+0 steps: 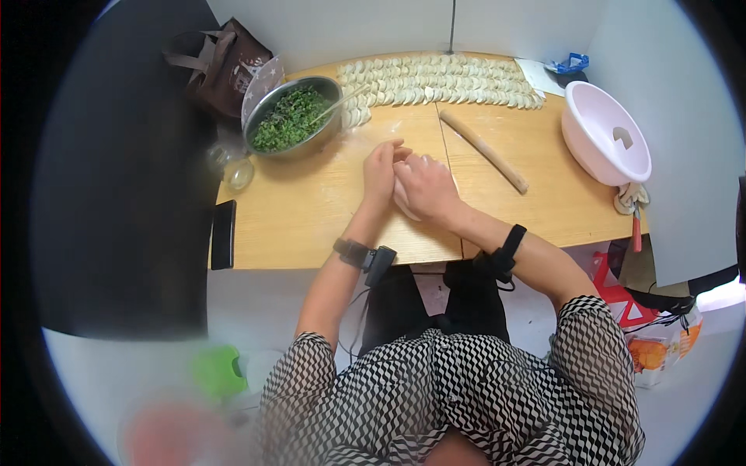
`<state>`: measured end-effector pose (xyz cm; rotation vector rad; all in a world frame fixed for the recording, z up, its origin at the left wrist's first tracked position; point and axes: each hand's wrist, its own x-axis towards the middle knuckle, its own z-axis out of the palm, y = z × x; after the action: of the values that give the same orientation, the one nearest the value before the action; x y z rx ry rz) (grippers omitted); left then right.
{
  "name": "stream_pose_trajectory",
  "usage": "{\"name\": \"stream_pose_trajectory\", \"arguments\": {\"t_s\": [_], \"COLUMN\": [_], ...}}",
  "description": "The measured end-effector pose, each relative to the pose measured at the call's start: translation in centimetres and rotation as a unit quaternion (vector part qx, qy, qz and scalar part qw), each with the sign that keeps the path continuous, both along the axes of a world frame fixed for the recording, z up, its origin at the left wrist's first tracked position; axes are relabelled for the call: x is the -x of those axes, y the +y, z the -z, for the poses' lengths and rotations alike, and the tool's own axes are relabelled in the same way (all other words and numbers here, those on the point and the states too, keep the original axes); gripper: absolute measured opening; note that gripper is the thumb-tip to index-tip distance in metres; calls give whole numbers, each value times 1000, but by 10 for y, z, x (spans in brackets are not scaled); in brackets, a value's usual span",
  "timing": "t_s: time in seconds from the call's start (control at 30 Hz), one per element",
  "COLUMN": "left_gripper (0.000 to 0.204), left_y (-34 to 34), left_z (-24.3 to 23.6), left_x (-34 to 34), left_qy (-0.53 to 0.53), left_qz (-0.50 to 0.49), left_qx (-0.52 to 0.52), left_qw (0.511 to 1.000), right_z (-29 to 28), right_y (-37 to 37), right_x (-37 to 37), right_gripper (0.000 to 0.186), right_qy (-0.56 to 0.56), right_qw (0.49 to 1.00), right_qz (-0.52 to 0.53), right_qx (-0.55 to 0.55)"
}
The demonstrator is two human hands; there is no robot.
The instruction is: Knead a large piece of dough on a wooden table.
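Observation:
My left hand (pixel 381 172) and right hand (pixel 426 186) meet at the middle of the wooden table (pixel 272 233), fingers curled together around a pale lump of dough (pixel 406 203) that is mostly covered by them. Beyond them on the left is a steel bowl (pixel 316 138) of chopped greens (pixel 286 120) with light chopsticks (pixel 334 106) in it. A wooden rolling pin (pixel 482 151) lies diagonally to my right. Rows of folded dumplings (pixel 435 78) line the back edge.
A pink plastic basin (pixel 587 147) and a red-handled tool (pixel 636 229) are at the right. A glass jar (pixel 239 172), black phone (pixel 223 234) and brown bag (pixel 217 70) are at the left. A dark panel (pixel 116 194) and white walls (pixel 528 27) border the workspace.

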<state>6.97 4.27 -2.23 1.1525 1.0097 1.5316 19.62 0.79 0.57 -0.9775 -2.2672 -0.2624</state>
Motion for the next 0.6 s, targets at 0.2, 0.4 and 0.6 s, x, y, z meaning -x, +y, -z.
{"name": "stream_pose_trajectory", "arguments": {"t_s": [0.2,0.4,0.6], "left_gripper": [39,39,36], "left_y": [8,3,8], "left_z": [13,5,-4], "left_x": [4,7,20], "left_qy": [59,137,148], "left_qz": [-27,-99,-187], "left_qx": [-16,-3,3], "left_qw": [998,986,971], "right_z": [-7,-4,-9], "right_y": [51,85,85], "right_x": [17,32,27], "right_gripper": [31,39,48], "right_qy": [4,-13,29], "right_qw": [982,970,959], "right_qz": [96,158,94], "right_qx": [164,187,265]}}
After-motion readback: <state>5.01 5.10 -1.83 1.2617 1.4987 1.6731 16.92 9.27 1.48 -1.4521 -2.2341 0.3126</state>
